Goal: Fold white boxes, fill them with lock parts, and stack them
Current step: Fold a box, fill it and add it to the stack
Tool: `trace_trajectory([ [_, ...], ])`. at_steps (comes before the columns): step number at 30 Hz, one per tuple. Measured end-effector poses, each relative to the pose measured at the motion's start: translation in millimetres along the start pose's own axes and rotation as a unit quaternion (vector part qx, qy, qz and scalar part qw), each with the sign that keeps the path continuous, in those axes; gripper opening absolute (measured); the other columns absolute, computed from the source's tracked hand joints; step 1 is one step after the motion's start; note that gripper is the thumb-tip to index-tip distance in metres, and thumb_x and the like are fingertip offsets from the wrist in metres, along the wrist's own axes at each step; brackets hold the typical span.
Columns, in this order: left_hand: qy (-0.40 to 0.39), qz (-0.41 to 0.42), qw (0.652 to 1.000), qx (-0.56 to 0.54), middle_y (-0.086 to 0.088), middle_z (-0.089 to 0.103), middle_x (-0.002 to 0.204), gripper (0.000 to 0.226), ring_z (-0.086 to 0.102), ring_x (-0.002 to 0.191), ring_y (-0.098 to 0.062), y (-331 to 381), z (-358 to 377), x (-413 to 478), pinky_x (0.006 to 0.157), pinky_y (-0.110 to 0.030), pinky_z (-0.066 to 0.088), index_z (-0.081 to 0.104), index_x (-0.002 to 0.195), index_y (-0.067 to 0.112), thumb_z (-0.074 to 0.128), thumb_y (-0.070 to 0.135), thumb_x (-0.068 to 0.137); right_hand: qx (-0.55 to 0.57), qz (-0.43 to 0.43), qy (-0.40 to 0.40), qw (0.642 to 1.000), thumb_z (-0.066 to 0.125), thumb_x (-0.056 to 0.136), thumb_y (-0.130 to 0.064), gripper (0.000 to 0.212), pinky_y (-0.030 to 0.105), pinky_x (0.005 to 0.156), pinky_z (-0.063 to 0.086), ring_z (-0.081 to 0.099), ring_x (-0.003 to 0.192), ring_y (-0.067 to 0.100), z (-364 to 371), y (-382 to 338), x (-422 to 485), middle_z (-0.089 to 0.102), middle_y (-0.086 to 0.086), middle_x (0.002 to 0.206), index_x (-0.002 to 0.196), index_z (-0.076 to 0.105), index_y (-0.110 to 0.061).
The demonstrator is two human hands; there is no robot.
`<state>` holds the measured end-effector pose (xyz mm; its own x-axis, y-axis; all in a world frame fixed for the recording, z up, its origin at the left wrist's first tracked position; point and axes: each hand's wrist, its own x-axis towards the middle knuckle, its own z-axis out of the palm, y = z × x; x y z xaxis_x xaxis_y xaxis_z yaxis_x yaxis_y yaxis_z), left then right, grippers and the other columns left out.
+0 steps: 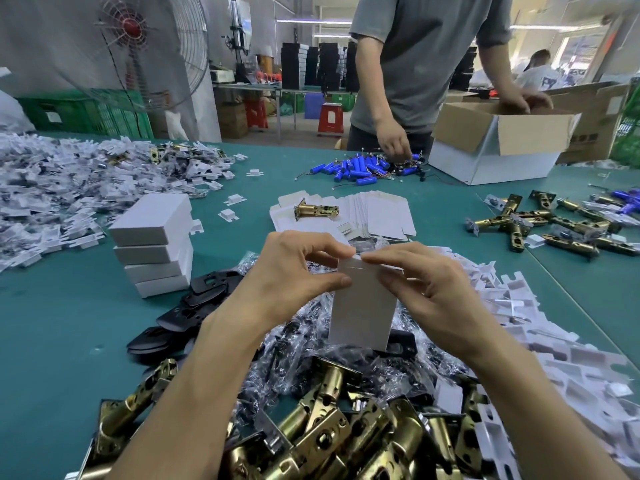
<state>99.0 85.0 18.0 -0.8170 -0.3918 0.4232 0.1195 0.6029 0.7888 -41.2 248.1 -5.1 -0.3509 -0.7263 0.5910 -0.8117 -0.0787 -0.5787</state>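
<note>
**A:** Where is the white box (pixel 363 306)?

**B:** Upright in the middle, held between both hands, above a heap of clear plastic bags (pixel 311 372). Its lower end is just over the bags. I cannot tell if it touches them.

**A:** How does the left hand (pixel 301 268) sit?

**B:** The forearm rises from the lower left and the wrist bends inward. The thumb presses the box's upper left edge, and the curled fingers hook over the top corner, so it pinches the box there.

**A:** And the right hand (pixel 426 285)?

**B:** It comes in from the lower right. The forefinger tip lies along the top flap and the thumb is on the front face just below, pinching that flap. The other fingers are loosely curled behind.

**A:** Any finished boxes?

**B:** A stack of 4 (pixel 156 244) stands to the left on the green table (pixel 69 341), with black plates (pixel 194 306) fanned out beside its base.

**A:** And the parts?

**B:** Brass latches (pixel 346 434) are piled nearest the camera. Another latch (pixel 315 210) lies on the flat box blanks (pixel 381 209) beyond the hands. White card inserts (pixel 554 341) are heaped to the right.

**A:** Anyone else?

**B:** A person in a grey shirt (pixel 426 57) stands across the table, 1 hand over blue batteries (pixel 360 168) and the other in a cardboard carton (pixel 502 140).
</note>
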Motion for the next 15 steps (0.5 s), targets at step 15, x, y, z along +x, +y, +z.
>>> trace_trajectory([
  [15, -0.023, 0.003, 1.0, -0.009, 0.007, 0.069, 0.111, 0.023, 0.066, 0.103, -0.006, -9.3, 9.5, 1.1, 0.08, -0.019, 0.056, 0.078, 0.089, 0.022, 0.085, 0.005, 0.075, 0.08, 0.03, 0.02, 0.996, 0.074, 0.081, -0.014, 0.025, 0.021, 0.088, 0.056, 0.067, 0.105, 0.003, 2.0, 6.3, -3.4, 0.071, -0.007, 0.113, 0.102, 0.075, -0.029],
])
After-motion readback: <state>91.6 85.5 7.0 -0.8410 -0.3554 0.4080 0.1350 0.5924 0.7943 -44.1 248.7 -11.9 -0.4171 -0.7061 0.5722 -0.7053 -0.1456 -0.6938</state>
